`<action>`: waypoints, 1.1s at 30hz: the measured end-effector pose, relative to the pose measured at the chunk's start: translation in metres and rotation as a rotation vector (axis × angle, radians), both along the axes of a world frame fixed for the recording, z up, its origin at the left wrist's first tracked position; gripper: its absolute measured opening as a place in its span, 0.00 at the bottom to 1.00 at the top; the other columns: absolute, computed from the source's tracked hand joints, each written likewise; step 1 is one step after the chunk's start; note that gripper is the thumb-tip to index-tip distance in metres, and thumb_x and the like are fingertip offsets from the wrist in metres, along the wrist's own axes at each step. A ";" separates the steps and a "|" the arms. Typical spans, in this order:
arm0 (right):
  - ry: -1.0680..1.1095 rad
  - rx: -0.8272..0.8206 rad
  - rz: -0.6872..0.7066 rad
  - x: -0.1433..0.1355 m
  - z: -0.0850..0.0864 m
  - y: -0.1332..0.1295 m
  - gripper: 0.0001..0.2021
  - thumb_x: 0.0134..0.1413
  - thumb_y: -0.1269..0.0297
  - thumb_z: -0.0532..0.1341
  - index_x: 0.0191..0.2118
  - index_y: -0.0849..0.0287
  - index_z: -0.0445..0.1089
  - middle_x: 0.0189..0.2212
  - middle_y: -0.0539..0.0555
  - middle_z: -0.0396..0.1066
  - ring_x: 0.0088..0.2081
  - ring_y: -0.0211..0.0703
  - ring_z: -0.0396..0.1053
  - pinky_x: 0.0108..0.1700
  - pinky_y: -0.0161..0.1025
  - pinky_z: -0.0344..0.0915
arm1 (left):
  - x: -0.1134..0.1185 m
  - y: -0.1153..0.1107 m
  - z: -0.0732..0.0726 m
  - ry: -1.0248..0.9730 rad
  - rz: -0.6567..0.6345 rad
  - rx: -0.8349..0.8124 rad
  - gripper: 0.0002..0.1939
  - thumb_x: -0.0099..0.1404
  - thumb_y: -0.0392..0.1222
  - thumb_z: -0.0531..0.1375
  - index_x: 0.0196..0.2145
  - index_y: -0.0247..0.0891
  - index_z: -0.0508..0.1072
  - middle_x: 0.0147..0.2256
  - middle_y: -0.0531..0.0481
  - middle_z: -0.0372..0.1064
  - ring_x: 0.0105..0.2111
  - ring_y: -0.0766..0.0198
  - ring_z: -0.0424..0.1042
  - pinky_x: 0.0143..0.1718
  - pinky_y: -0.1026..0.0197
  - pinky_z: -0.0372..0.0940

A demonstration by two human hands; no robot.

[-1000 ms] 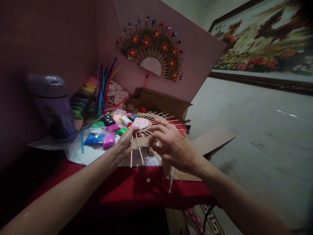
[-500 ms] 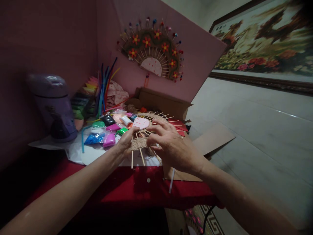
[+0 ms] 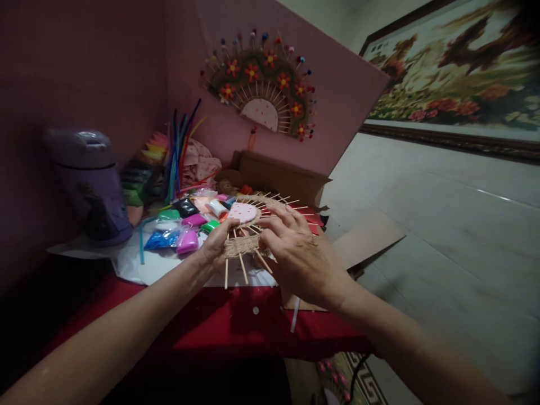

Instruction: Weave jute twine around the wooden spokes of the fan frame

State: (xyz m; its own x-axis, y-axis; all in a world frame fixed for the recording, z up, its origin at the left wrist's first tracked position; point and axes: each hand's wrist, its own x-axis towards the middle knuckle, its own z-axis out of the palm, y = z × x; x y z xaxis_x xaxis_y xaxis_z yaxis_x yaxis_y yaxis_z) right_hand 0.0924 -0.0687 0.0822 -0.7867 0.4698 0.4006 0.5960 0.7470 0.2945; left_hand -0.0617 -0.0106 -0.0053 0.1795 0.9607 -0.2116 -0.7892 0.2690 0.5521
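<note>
A half-round fan of thin wooden sticks is held over the table's front part. It has a pink dotted half-circle (image 3: 243,212) at its centre and a band of woven twine (image 3: 241,245) across its sticks. My left hand (image 3: 217,243) grips it at the left, thumb by the pink piece. Over the right part of the band lies my right hand (image 3: 295,247), fingers bent and closed against the twine and sticks. Its fingertips are partly hidden. Bare stick ends poke out below and at the right.
Bags of coloured clay (image 3: 188,242) lie at the left beside a purple bottle (image 3: 95,191) and pipe cleaners (image 3: 179,157). A cardboard box (image 3: 278,171) stands behind. A finished fan with flowers (image 3: 252,72) hangs on a pink board. A red cloth (image 3: 202,323) covers the table.
My right hand has shifted slightly along the band, and another stick end now shows below it. The loose twine seen under the hand before is out of sight. My left hand keeps its grip.
</note>
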 end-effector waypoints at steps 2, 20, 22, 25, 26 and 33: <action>0.012 0.045 -0.008 -0.001 -0.002 0.001 0.06 0.57 0.68 0.55 0.34 0.60 0.69 0.49 0.59 0.67 0.60 0.54 0.52 0.60 0.58 0.46 | 0.000 0.001 -0.001 -0.011 0.020 0.006 0.08 0.57 0.31 0.51 0.30 0.30 0.70 0.18 0.46 0.69 0.15 0.64 0.66 0.16 0.65 0.63; -0.006 0.045 0.016 0.001 0.000 0.001 0.08 0.58 0.68 0.53 0.36 0.60 0.69 0.47 0.58 0.69 0.57 0.52 0.56 0.60 0.55 0.48 | -0.001 0.001 0.000 -0.001 0.000 0.012 0.08 0.58 0.31 0.51 0.28 0.29 0.69 0.20 0.45 0.69 0.17 0.64 0.67 0.18 0.64 0.63; -0.025 0.053 0.016 0.000 -0.001 0.001 0.07 0.58 0.68 0.53 0.37 0.61 0.69 0.48 0.59 0.68 0.58 0.52 0.55 0.60 0.55 0.47 | -0.001 0.002 -0.001 -0.010 0.003 0.019 0.09 0.59 0.31 0.50 0.29 0.29 0.70 0.20 0.45 0.69 0.17 0.64 0.68 0.19 0.64 0.64; -0.028 0.089 0.019 -0.001 -0.004 0.002 0.07 0.58 0.69 0.53 0.37 0.61 0.69 0.49 0.59 0.67 0.59 0.52 0.54 0.60 0.55 0.47 | 0.000 0.003 -0.002 -0.026 -0.010 0.028 0.09 0.58 0.31 0.51 0.31 0.29 0.70 0.20 0.46 0.68 0.18 0.64 0.68 0.20 0.64 0.64; -0.020 0.102 0.020 -0.001 -0.005 0.003 0.08 0.58 0.69 0.53 0.37 0.61 0.69 0.50 0.59 0.67 0.59 0.52 0.54 0.60 0.56 0.47 | 0.000 0.004 -0.002 -0.029 -0.012 0.026 0.09 0.58 0.31 0.51 0.31 0.28 0.70 0.20 0.46 0.68 0.18 0.64 0.68 0.20 0.64 0.64; -0.018 0.113 0.039 -0.001 -0.002 0.003 0.08 0.58 0.69 0.53 0.36 0.60 0.70 0.49 0.58 0.68 0.57 0.51 0.56 0.59 0.55 0.48 | 0.000 0.004 -0.003 -0.014 0.009 0.011 0.08 0.58 0.32 0.51 0.28 0.29 0.69 0.19 0.46 0.68 0.16 0.64 0.66 0.18 0.65 0.62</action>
State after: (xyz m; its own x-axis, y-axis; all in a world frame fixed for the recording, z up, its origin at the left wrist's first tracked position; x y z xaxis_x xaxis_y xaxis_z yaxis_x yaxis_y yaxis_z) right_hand 0.0918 -0.0661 0.0797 -0.8107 0.3917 0.4352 0.5615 0.7307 0.3884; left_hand -0.0618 -0.0067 -0.0081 0.1733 0.9647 -0.1984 -0.7991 0.2555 0.5443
